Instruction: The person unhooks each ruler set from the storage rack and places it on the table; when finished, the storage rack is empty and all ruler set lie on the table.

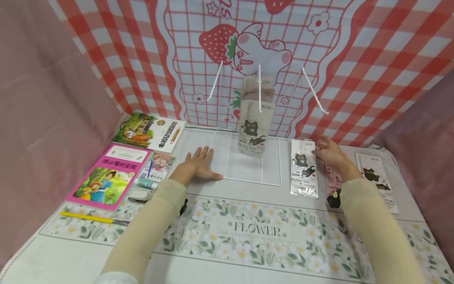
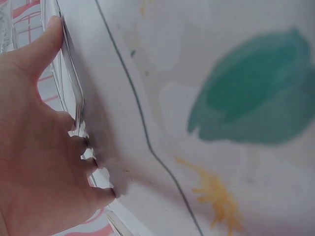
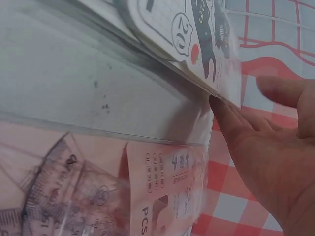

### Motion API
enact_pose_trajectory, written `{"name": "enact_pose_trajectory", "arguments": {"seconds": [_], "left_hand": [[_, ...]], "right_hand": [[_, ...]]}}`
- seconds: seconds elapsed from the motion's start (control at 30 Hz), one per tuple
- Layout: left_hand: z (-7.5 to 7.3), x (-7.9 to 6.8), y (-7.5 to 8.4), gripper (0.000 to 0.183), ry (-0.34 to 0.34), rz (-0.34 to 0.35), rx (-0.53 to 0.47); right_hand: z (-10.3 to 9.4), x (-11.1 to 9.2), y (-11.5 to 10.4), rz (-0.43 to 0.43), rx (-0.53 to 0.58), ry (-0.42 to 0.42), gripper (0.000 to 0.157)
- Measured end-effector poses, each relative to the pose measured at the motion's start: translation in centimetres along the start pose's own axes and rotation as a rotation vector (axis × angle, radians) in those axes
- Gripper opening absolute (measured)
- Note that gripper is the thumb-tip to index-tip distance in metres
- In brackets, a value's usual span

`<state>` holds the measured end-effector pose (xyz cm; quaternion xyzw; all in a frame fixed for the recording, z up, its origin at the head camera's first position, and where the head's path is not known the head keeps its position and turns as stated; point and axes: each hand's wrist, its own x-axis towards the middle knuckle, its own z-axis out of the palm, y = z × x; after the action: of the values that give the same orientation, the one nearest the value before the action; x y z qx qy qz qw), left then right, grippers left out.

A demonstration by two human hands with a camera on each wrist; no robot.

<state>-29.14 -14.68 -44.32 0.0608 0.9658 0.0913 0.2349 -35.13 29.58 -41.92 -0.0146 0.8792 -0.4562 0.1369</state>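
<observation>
My left hand [image 1: 201,163] lies with spread fingers on the left part of the white wire rack [image 1: 253,182], its thumb by the front wire of the base. From the rack's middle hook hang several packs, the front one a ruler set [image 1: 254,126] printed with black cats. To the right, another ruler set [image 1: 304,167] in a clear sleeve lies on the table. My right hand [image 1: 331,153] reaches to its upper right edge. In the right wrist view the fingertips [image 3: 216,105] are right at the pack's edge, and the thumb [image 3: 280,91] stands apart from it.
A pink ruler pack [image 1: 333,177], partly behind the right forearm, and a further cat pack [image 1: 376,177] lie at right. On the left are a pink book [image 1: 110,175], a white-and-green book [image 1: 150,132], a glue stick [image 1: 146,183] and a yellow brush [image 1: 86,217]. Two outer hooks [image 1: 315,90] jut forward.
</observation>
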Motion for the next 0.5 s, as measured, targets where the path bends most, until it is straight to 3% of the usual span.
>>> {"name": "enact_pose_trajectory", "arguments": {"seconds": [0.27, 0.5], "left_hand": [[0.1, 0.1, 0.0, 0.117, 0.008, 0.007, 0.009], [0.1, -0.1, 0.0, 0.116, 0.003, 0.005, 0.006]], "right_hand": [[0.1, -0.8, -0.2, 0.035, 0.101, -0.138, 0.084], [0.0, -1.3, -1.1, 0.017, 0.132, -0.121, 0.082]]}}
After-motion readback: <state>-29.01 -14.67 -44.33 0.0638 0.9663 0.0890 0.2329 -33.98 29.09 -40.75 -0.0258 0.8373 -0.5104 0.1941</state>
